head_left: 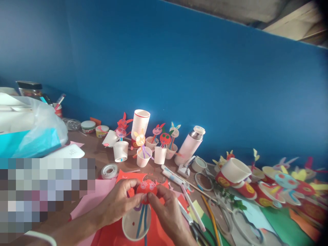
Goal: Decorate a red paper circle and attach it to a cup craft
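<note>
Between my two hands is a small round red paper face (147, 186) with pale eyes drawn on it. My left hand (120, 198) pinches its left edge, while the thumb and fingers of my right hand (167, 206) grip the right and lower edge. Two blue strips (142, 218) run down from the face, across a white paper cup (128, 223) with a small dark red spot. Something purple shows by my left fingertips, mostly hidden. Under the cup lies red paper (110, 229).
Paper cups with paper animal faces (140, 139) stand behind, near a pink thermos (189, 147) and a cup stack (140, 121). A tape roll (109, 171) lies left; scissors (197, 232), a pink marker (193, 208) and more decorated cups (235, 171) are right. A blue wall (179, 68) closes the back.
</note>
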A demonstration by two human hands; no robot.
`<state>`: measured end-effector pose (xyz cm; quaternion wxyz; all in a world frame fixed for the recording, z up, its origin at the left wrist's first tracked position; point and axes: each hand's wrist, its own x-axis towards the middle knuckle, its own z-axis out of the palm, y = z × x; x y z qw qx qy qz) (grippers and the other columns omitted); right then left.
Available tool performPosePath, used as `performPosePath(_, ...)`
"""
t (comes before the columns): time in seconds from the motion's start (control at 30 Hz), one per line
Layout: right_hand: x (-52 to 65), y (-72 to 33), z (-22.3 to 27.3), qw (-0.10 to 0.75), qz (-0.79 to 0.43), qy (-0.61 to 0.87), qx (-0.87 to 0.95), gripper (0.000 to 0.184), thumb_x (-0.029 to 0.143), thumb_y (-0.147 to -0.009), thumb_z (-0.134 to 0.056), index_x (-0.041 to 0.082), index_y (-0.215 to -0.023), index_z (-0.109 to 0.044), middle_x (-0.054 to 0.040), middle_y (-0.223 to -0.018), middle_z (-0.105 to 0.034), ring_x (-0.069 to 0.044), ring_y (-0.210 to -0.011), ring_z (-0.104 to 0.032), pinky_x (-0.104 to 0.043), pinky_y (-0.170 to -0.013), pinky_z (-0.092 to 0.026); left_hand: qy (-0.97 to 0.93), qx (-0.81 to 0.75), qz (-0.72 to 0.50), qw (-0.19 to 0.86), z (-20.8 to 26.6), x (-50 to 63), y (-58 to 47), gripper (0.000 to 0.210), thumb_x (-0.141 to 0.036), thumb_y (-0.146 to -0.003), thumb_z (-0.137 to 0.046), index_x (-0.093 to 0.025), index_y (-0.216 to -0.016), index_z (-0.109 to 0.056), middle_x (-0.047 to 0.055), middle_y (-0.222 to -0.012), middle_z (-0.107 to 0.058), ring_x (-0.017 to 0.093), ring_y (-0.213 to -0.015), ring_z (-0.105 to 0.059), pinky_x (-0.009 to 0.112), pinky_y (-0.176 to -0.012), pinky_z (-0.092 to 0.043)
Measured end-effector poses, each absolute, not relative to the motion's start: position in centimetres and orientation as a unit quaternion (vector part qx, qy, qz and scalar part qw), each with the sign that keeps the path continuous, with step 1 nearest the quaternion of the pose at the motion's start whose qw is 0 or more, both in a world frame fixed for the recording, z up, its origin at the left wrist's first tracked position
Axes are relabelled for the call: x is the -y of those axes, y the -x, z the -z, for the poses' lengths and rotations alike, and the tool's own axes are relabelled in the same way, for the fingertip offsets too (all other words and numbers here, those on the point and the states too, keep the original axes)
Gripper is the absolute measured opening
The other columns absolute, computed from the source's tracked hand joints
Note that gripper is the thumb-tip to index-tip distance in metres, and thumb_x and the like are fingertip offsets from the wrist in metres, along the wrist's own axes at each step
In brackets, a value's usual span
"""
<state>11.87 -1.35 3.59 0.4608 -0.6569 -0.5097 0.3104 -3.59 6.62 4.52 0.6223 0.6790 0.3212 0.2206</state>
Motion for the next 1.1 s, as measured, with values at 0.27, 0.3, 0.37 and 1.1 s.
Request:
performPosePath(0.27,1.4,-11.9,-2.9,0.439,-0.263,0.672,0.536,0.025,0.037,-0.083,-0.049,0.022,-0.064,-0.043,0.0046,-0.061,-0.043,-0.013,-0.061,-0.042,-0.025,-0.059,-0.031,-0.681,-0.327,-0.237,0.611,-5.0,-6.0,3.6,0.033,-0.044,-0.084,-0.065,-0.012,-0.087,-0.066,0.000,-0.075,-0.062,0.017,-0.072,-0.057,0.027,-0.068,-0.048)
performPosePath(0.3,1.5,-11.9,-2.8,0.439,-0.263,0.672,0.535,0.025,0.037,-0.083,-0.048,0.021,-0.064,-0.044,0.0044,-0.062,-0.044,-0.013,-0.062,-0.042,-0.025,-0.060,-0.031,-0.680,-0.323,-0.237,0.614,-5.0,-6.0,3.6,0.034,-0.045,-0.084,-0.065,-0.012,-0.087,-0.066,0.001,-0.077,-0.063,0.017,-0.073,-0.058,0.027,-0.068,-0.048)
performPosePath(0.37,1.5,-11.9,-2.8,0.441,-0.264,0.670,0.536,0.025,0.037,-0.083,-0.048,0.021,-0.064,-0.044,0.0044,-0.061,-0.044,-0.013,-0.061,-0.042,-0.025,-0.060,-0.031,-0.678,-0.318,-0.234,0.620,-5.0,-6.1,3.6,0.039,-0.049,-0.084,-0.066,-0.011,-0.090,-0.067,0.003,-0.080,-0.064,0.018,-0.074,-0.058,0.027,-0.069,-0.049)
performPosePath(1.1,1.6,-11.7,-3.5,0.467,-0.255,0.666,0.524,0.024,0.034,-0.083,-0.056,0.019,-0.064,-0.059,0.0019,-0.062,-0.061,-0.014,-0.062,-0.054,-0.024,-0.058,-0.034,-0.688,-0.324,-0.255,0.597,-5.0,-6.1,3.7,0.035,-0.050,-0.086,-0.064,-0.015,-0.087,-0.067,0.001,-0.083,-0.069,0.016,-0.075,-0.061,0.022,-0.067,-0.048)
